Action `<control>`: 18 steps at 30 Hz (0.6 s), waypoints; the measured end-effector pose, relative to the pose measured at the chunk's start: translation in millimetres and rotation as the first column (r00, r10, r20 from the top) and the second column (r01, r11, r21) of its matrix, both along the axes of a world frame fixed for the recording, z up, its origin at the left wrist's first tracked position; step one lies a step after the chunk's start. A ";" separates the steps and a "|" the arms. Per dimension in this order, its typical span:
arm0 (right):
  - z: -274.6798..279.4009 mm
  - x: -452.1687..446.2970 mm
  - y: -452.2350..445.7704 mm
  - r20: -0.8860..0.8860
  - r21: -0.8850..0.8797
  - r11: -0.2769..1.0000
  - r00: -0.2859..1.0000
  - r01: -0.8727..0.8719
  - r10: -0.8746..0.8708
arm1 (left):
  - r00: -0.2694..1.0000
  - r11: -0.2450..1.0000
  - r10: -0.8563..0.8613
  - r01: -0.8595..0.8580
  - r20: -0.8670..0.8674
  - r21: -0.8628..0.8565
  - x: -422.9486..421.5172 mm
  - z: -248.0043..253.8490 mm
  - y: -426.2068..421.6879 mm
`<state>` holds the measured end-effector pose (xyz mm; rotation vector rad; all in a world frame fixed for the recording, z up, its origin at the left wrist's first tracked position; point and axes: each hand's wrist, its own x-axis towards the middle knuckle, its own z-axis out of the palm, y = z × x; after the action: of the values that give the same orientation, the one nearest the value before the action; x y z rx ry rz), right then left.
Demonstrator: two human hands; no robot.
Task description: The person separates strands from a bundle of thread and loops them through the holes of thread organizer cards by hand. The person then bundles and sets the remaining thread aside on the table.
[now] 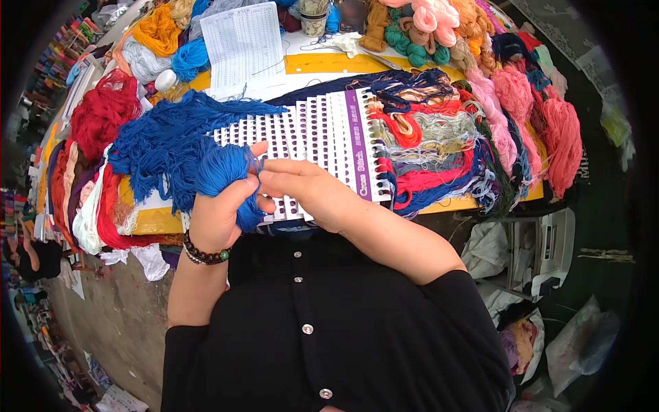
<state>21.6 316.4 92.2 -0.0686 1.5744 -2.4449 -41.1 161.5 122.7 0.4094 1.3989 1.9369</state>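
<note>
My left hand (223,209) is closed around a bright blue skein of embroidery thread (223,168), whose lower end hangs below the fingers. The fingertips of my right hand (305,189) are pinched together at the skein's right side, where a thin blue strand shows. Beneath both hands lie white thread cards punched with rows of holes (312,130), overlapping one another. A purple strip marked "Cross Stitch" (358,147) runs along the rightmost card, and multicoloured threads (425,151) hang from its holes. Left of the cards spreads a heap of darker blue thread (161,141).
A printed chart sheet (241,44) lies at the back, with scissors (381,60) further right. Red skeins (103,110) and pink skeins (559,144) flank the work surface. A small white-capped bottle (167,82) stands at the left. Plastic bags (580,340) sit on the floor at right.
</note>
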 end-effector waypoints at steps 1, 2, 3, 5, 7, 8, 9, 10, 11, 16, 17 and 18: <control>0.8 -0.1 -0.5 -0.076 -0.066 0.998 0.997 0.008 -0.013 | 1.000 1.000 0.001 -0.001 0.000 0.000 1.8 -1.1 0.0; 3.6 0.8 -0.5 -0.076 -0.066 0.998 0.997 0.007 -0.012 | 0.999 1.000 -0.005 0.005 -0.051 0.000 3.7 -2.5 -0.2; 7.5 2.4 0.0 -0.045 -0.069 0.997 0.998 0.045 -0.048 | 0.995 1.000 -0.011 0.011 -0.102 0.000 4.8 -4.1 -0.6; 9.3 4.3 -0.9 -0.012 -0.070 0.994 0.996 0.084 -0.085 | 0.994 1.000 -0.013 0.012 -0.111 -0.007 5.3 -9.0 -1.4; 8.8 5.8 -2.7 -0.022 -0.055 0.989 0.991 0.134 -0.135 | 0.993 1.000 -0.016 0.014 -0.119 -0.015 8.4 -9.2 -0.7; 9.6 6.4 -2.6 -0.021 -0.055 0.990 0.991 0.134 -0.135 | 0.991 1.000 0.022 -0.025 -0.133 -0.019 12.3 -6.3 2.1; 11.2 7.3 -2.0 -0.002 -0.043 0.987 0.988 0.154 -0.154 | 0.987 0.998 0.060 -0.064 -0.147 -0.022 14.5 -4.5 3.3; 11.9 7.9 -1.9 0.018 -0.031 0.984 0.985 0.174 -0.174 | 0.987 0.998 0.060 -0.064 -0.147 -0.022 13.7 -4.3 2.4; 11.5 8.3 -2.6 0.019 -0.031 0.984 0.985 0.174 -0.173 | 0.992 0.999 0.031 -0.035 -0.124 -0.030 11.9 -4.2 0.9; 14.3 10.8 -3.5 0.010 0.026 0.969 0.969 0.247 -0.247 | 0.996 0.999 -0.011 0.006 -0.091 -0.048 11.0 -2.5 -0.9; 14.0 10.9 -3.0 0.011 0.026 0.969 0.969 0.246 -0.247 | 0.996 0.999 -0.015 0.011 -0.084 -0.048 10.7 -3.0 -1.4; 13.7 10.7 -2.6 0.012 0.006 0.971 0.971 0.239 -0.239 | 0.997 0.999 -0.018 0.014 -0.077 -0.049 10.7 -3.6 -2.0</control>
<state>32.3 313.8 105.9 0.1457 1.6705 -2.6139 -30.4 159.5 119.1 0.4755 1.4838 1.8885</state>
